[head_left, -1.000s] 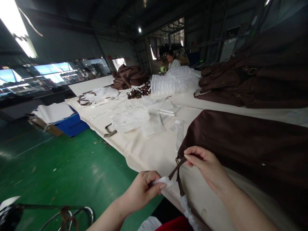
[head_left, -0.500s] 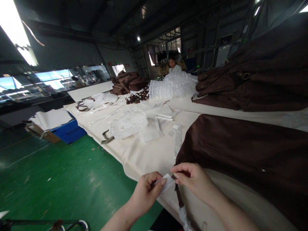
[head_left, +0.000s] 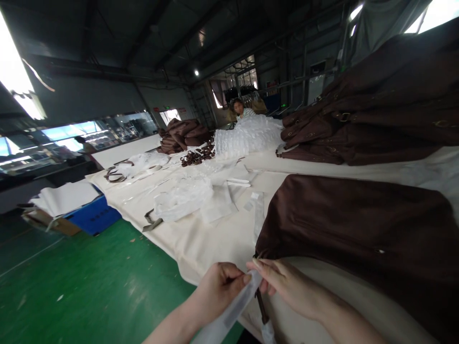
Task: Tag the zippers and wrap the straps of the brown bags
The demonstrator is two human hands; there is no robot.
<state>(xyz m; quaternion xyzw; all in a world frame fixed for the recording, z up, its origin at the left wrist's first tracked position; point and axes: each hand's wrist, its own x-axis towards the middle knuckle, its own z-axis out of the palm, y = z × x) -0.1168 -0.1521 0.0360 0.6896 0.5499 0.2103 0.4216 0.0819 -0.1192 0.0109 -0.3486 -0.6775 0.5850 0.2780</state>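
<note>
A strip of translucent white plastic film [head_left: 226, 319] runs between my hands and hangs down below the left one. My left hand [head_left: 220, 292] is closed, pinching the film between thumb and fingers. At its upper end my right hand [head_left: 283, 283] is closed on the same film, fingertips close to the left thumb. Just below the right fingers hangs a dark brown strap [head_left: 261, 308], its lower part wrapped in clear plastic [head_left: 267, 332]. A dark brown bag [head_left: 351, 215] lies on the pale table [head_left: 186, 239], right beside my hands. The strap's upper end is hidden behind my fingers.
Plastic bags [head_left: 186, 196] and paper lie mid-table, with a grey-green strip [head_left: 152, 222] at the edge. Farther back are brown straps [head_left: 197, 155], wrapped white pieces [head_left: 247, 136] and piled brown bags [head_left: 358, 114]. A person [head_left: 240, 109] is behind them. A blue box [head_left: 93, 215] stands left.
The white piece in my hands now shows as a longer strip hanging below my left hand. My right hand has shifted from the strap's top onto the film's end. The view has turned slightly right.
</note>
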